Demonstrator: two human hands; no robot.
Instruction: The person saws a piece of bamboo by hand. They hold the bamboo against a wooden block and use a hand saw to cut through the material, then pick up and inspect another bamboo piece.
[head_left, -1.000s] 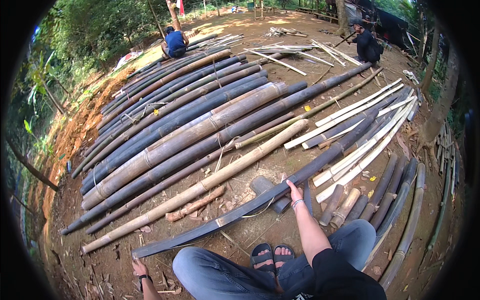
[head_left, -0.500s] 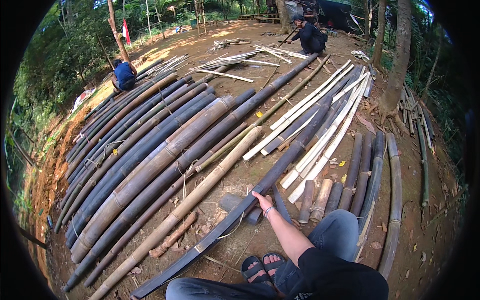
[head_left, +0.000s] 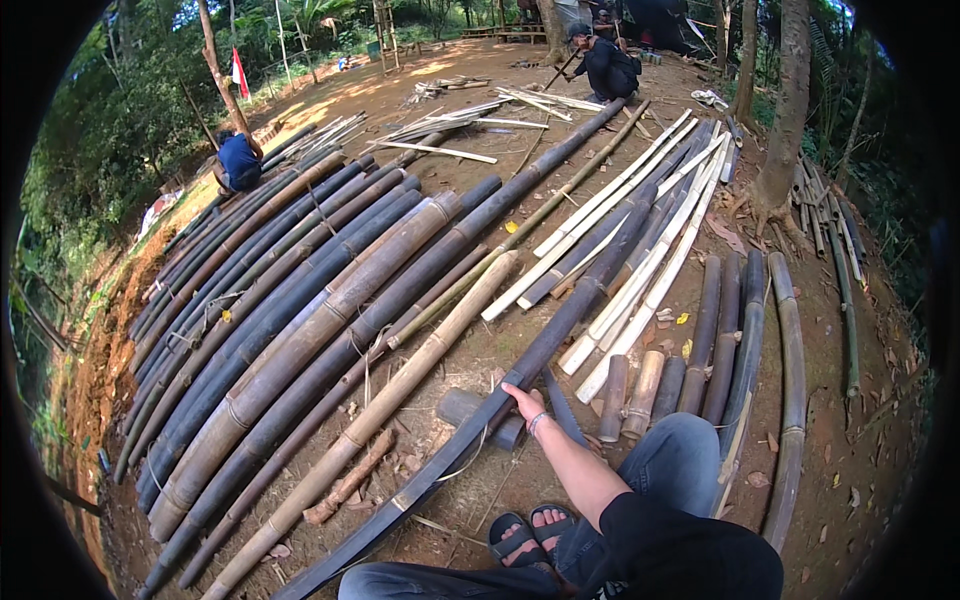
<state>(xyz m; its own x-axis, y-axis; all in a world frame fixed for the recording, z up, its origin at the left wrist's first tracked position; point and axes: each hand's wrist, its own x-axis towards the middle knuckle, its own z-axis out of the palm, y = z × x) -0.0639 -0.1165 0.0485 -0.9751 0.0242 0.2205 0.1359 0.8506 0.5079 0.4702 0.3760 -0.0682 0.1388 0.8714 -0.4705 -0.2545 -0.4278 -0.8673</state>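
My right hand (head_left: 526, 402) is closed round a long dark bamboo pole (head_left: 540, 350), thumb side up, its other fingers hidden by the pole. The pole slants from the lower left, beside my knee, up to the strips at the upper right. Toward its near end it looks flat, as if split, with a thin pale strand (head_left: 465, 462) hanging from it. Beneath it lies a short dark bamboo piece (head_left: 462, 405), crosswise. A dark flat strip (head_left: 564, 408), perhaps a blade, shows just past my wrist. My left hand is out of view.
Many bamboo poles (head_left: 290, 340) lie side by side at left. Pale split strips (head_left: 650, 290) fan out beyond my hand. Short cut pieces (head_left: 645, 385) and longer poles (head_left: 790, 400) lie at right. One person (head_left: 604, 65) squats at the back, another (head_left: 240, 160) at far left.
The whole view has shifted slightly. My right hand keeps its hold at the same spot on the bamboo pole.
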